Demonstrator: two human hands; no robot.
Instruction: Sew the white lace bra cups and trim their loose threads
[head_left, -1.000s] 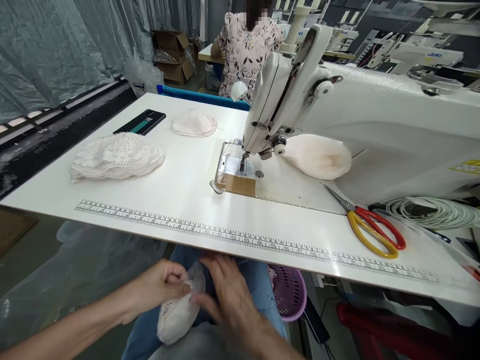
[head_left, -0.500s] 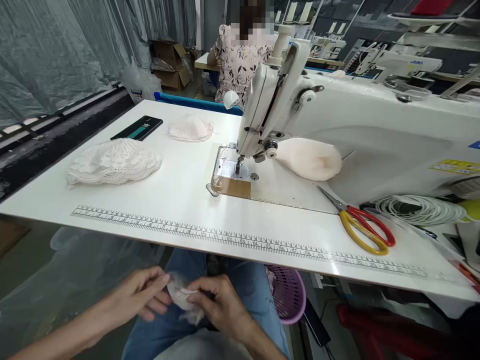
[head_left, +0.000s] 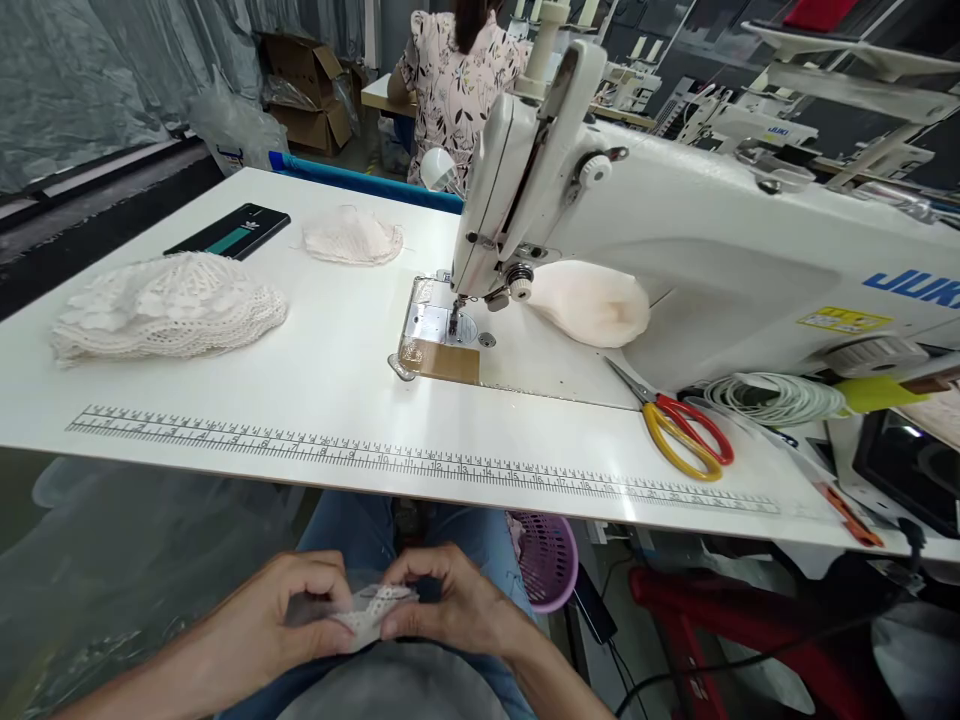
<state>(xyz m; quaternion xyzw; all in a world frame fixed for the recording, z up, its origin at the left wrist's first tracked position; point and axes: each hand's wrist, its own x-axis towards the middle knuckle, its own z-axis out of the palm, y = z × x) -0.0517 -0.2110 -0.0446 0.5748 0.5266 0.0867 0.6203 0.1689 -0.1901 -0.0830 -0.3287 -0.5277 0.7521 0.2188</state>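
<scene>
left hand (head_left: 289,610) closed on lace (head_left: 369,614) — purple basket (head_left: 553,565) holds pale cloth (head_left: 515,533)

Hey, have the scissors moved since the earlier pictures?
No. The camera view has shifted, but the scissors lie in the same place against the printed ruler.

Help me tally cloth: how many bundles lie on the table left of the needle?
2: the lace bundle by the phone, and the smaller bundle right of it. Layers may be hidden.

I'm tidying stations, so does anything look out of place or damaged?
Perhaps the pale piece under the sewing machine's arm: one darker patch breaks its even colour. Stain or shadow, I cannot tell. Nothing looks spilled.
</scene>
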